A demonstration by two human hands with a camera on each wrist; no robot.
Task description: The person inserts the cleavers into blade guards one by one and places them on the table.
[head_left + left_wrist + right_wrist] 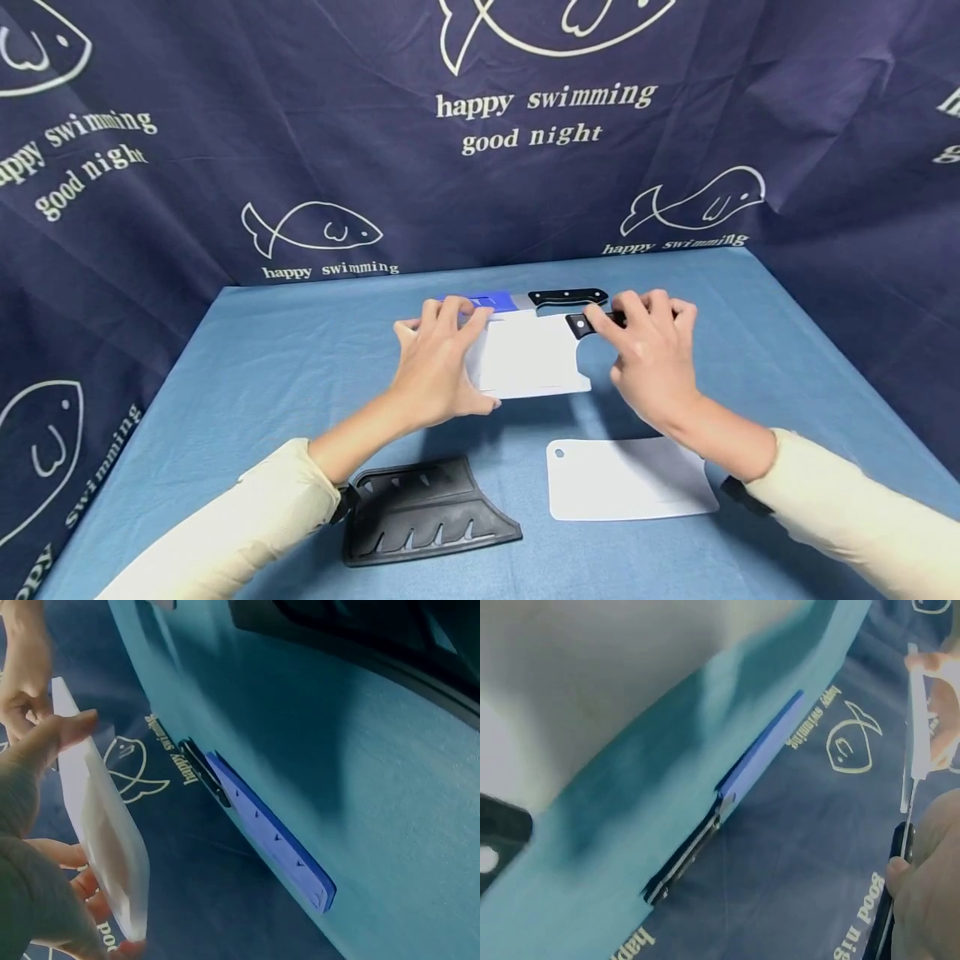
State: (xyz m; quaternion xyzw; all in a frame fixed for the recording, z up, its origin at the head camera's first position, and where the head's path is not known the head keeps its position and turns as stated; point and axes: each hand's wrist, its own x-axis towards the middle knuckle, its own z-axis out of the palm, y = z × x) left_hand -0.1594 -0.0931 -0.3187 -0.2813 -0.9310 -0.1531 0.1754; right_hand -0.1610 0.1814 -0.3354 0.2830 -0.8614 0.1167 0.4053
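In the head view, my left hand [438, 367] holds a white blade sheath [536, 358] above the table, its thumb at the lower edge and fingers along the top. My right hand [656, 358] grips the black riveted handle [579, 325] of a cleaver. The right wrist view shows the handle [883, 926] in line with the white sheath [919, 720], with a thin strip of metal blade between them. Most of the blade is hidden by the sheath. In the left wrist view, the sheath [105, 825] lies between thumb and fingers.
Behind the hands lies a knife with a black handle [567, 297] in a blue sheath [495, 302]. A black slotted cleaver sheath [423, 512] lies front left. A white flat piece with a corner hole [630, 479] lies front right, partly under my arm. Dark curtain [495, 200] hangs behind.
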